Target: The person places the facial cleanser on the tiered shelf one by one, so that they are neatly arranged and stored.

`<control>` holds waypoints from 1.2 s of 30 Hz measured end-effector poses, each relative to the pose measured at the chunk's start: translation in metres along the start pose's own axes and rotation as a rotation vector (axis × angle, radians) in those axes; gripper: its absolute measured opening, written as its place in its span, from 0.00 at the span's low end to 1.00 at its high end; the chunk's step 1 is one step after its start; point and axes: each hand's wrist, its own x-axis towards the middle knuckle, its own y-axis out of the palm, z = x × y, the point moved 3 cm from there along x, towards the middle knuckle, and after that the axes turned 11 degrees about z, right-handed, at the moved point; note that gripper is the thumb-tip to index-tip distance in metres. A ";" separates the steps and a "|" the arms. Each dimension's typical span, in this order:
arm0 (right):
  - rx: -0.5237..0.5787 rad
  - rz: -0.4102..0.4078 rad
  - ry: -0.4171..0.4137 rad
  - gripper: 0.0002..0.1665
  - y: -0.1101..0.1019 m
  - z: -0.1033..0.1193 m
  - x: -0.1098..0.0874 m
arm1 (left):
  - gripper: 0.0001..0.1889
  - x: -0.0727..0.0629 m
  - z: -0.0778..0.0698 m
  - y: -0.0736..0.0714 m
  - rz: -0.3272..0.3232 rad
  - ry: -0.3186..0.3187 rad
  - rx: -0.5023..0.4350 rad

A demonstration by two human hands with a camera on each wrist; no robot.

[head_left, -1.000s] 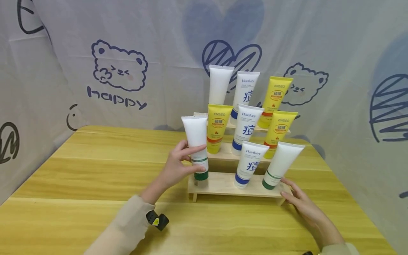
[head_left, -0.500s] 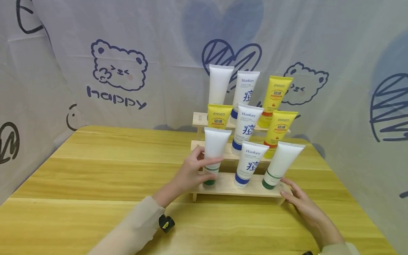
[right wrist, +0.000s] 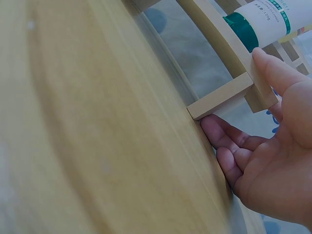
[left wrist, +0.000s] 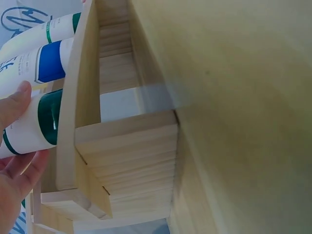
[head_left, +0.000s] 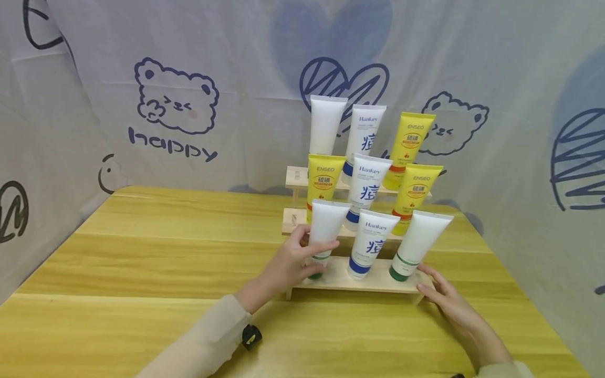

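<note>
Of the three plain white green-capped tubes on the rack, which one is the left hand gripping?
The bottom-left white tube: the left hand grips it. The bottom-right white tube and the top-left white tube stand untouched.

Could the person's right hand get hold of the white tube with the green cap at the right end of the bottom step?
Probably yes. The right hand rests at the right end of the wooden rack, just below that white tube, and nothing stands between them. The left hand is busy with another white tube at the far end.
</note>
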 end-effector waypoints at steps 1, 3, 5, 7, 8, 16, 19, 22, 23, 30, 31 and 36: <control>0.000 0.001 0.002 0.28 0.000 0.000 0.000 | 0.27 -0.001 0.000 0.001 0.000 -0.001 0.009; -0.004 0.001 0.005 0.28 0.000 0.001 0.000 | 0.27 -0.002 0.000 0.001 0.001 0.000 0.030; -0.008 0.001 0.010 0.28 -0.001 0.002 0.000 | 0.27 -0.003 -0.001 0.002 0.004 0.005 0.048; -0.009 -0.002 0.014 0.28 -0.001 0.002 0.000 | 0.28 -0.003 -0.001 0.002 0.011 0.009 0.057; -0.006 -0.003 0.015 0.29 -0.001 0.002 0.000 | 0.28 -0.003 -0.002 0.001 0.014 0.010 0.058; -0.001 -0.005 0.016 0.28 -0.001 0.001 0.001 | 0.27 -0.006 -0.002 -0.003 0.056 0.010 0.053; -0.006 -0.001 0.014 0.28 -0.001 0.002 0.002 | 0.28 -0.008 -0.003 -0.005 0.070 0.002 0.040; 0.000 0.001 0.014 0.29 0.000 0.002 0.004 | 0.28 -0.010 -0.003 -0.006 0.081 -0.002 0.033; 0.005 0.003 0.014 0.29 0.000 0.002 0.004 | 0.27 -0.011 -0.003 -0.007 0.083 -0.002 0.036; 0.006 0.006 -0.001 0.28 0.000 0.002 0.005 | 0.25 -0.012 -0.006 -0.010 0.078 -0.019 0.004; 0.001 0.005 -0.001 0.27 -0.001 0.002 0.004 | 0.24 -0.012 -0.007 -0.011 0.074 -0.024 -0.009; -0.018 -0.046 -0.008 0.24 -0.003 0.003 -0.001 | 0.21 -0.013 -0.011 -0.019 0.066 -0.056 -0.087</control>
